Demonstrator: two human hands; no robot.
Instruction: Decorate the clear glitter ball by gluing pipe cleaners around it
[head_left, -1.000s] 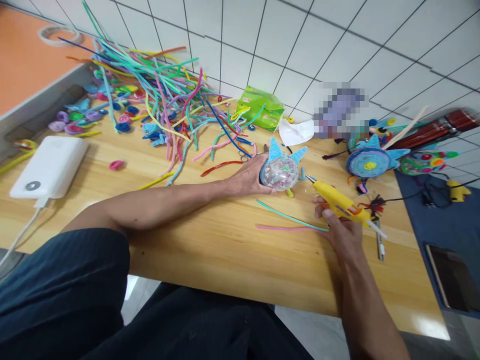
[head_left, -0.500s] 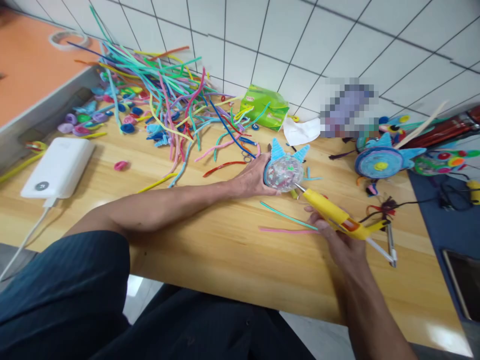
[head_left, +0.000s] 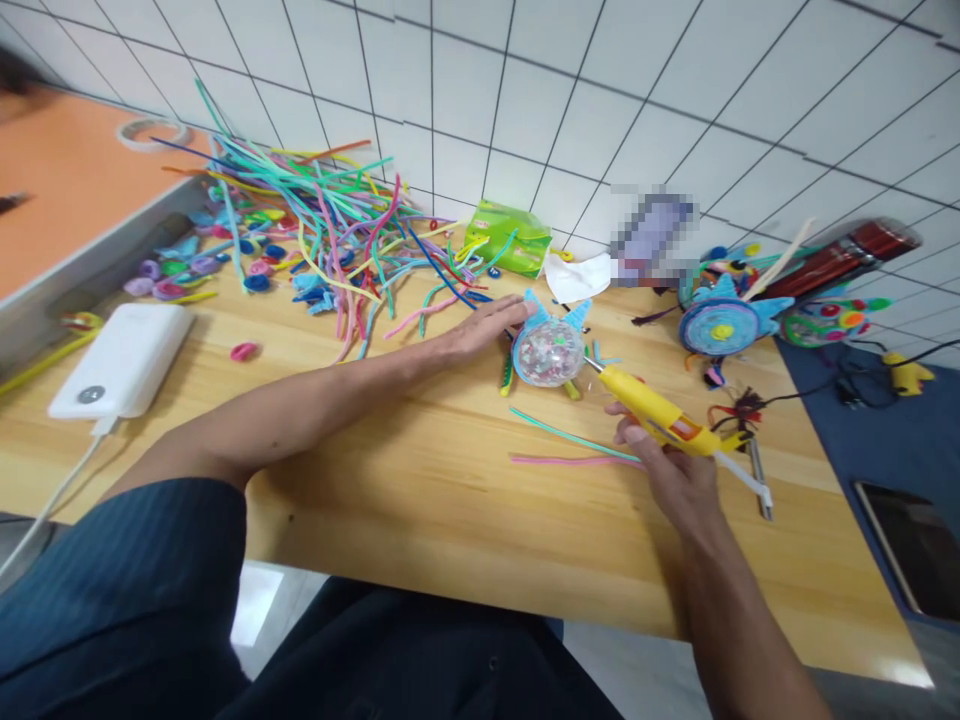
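clear-domed figure [head_left: 551,353] stood on the wooden table [head_left: 420,540], nearer the far edge than the front one, dome facing the front edge. two blue ears [head_left: 577,315] rose from it; short yellowish pieces showed below.

left hand [head_left: 495,328]: reached in from the left, fingers extended at the figure's left ear and side. thumb hidden; could not tell whether it gripped or only steadied.

right hand [head_left: 671,460]: closed around the handle of the yellow glue gun [head_left: 649,400], metal nozzle pointed at the dome's right side. tip was at or just beside the rim; contact uncertain. white glue stick [head_left: 742,473] jutted from the back.

handling, by judgement: figure light, easily nudged. dome likely thin plastic, stiff but dentable, slick under fingers. ears fuzzy, soft, apt to bend or pull loose. best hold: the blue rim behind the dome, from the left, clear of nozzle and ears. gun likely the heavier; handle only, metal possibly hot.

mint strip [head_left: 570,435] and pink strip [head_left: 570,460] lay between figure and front edge.
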